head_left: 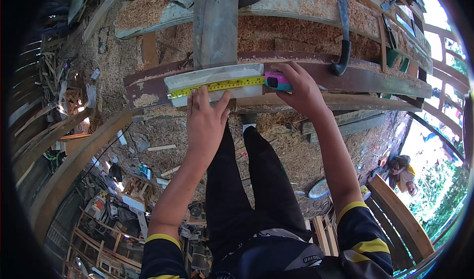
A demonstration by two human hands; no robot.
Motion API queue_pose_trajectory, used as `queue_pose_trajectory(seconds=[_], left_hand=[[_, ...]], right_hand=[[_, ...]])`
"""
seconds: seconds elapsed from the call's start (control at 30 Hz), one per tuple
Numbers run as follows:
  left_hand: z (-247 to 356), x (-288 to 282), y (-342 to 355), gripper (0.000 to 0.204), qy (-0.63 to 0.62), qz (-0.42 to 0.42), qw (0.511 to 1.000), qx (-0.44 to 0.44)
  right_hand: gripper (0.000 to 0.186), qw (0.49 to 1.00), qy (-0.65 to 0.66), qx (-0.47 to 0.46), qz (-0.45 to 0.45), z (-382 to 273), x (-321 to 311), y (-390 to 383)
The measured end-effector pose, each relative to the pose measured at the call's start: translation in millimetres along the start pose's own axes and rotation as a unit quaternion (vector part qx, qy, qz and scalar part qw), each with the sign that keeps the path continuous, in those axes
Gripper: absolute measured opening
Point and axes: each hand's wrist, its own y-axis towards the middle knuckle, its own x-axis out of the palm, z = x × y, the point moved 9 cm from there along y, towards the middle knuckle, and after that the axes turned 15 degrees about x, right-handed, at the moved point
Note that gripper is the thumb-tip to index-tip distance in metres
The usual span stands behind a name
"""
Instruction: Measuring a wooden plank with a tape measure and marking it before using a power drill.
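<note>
A yellow tape measure blade (217,85) lies stretched along a pale wooden board (212,75) resting on a dark beam (355,80). My left hand (205,118) lies flat with spread fingers, its fingertips pressing the tape and the board's near edge. My right hand (300,88) grips the pink and teal tape measure case (278,81) at the board's right end. An upright grey plank (215,22) rises behind the board.
A black-handled machete (342,34) lies on the sawdust-covered planks at the upper right. Wood shavings and offcuts cover the ground below. Another person (402,171) crouches at the lower right near wooden slats. Tools and frames clutter the lower left.
</note>
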Motion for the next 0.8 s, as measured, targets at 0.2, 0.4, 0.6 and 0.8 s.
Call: queue_pose_trajectory(seconds=[0.2, 0.4, 0.6, 0.8], left_hand=[[0.2, -2.3, 4.2, 0.054, 0.006, -0.027, 1.0, -0.002], [1.4, 0.5, 8.3, 0.054, 0.02, -0.054, 0.998, -0.001], [2.7, 2.9, 6.7, 0.056, 0.027, -0.056, 0.998, 0.002], [6.4, 5.2, 0.2, 0.059, 0.035, -0.021, 0.999, 0.007]], right_hand=[[0.058, 1.0, 0.008, -0.007, 0.007, -1.7, -1.2, -0.6], [0.058, 1.0, 0.018, -0.011, 0.01, -2.2, -1.7, -2.2], [0.058, 1.0, 0.016, -0.009, 0.015, -3.5, -2.6, -3.5], [0.06, 1.0, 0.017, -0.013, 0.019, -2.6, -1.5, -3.9]])
